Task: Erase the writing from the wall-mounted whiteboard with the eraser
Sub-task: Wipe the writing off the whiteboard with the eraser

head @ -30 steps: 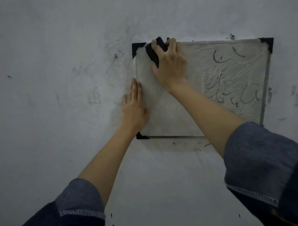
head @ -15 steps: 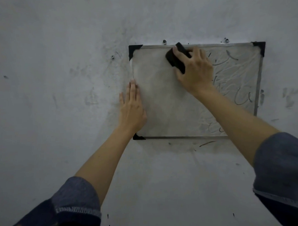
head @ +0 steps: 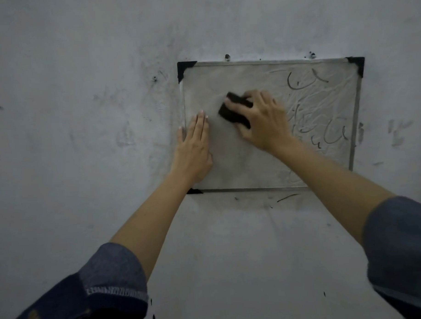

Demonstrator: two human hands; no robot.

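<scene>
**Wiping underway, right half still marked**

Gripping the black eraser [head: 235, 112] with curled fingers, the right hand [head: 266, 120] is pressed against the left-centre of the whiteboard [head: 240, 167], which is fixed to the wall [head: 72, 140]. The left hand [head: 193, 148] is laid flat, fingers straight and together, over the board's left edge. Dark writing [head: 323, 131] is left on the right half, inside a smeared grey film. Ink could merely be smeared about if a loaded eraser is dragged through it. Strokes near the right frame could be missed, and the wall could be smudged if the edge is overshot.
</scene>
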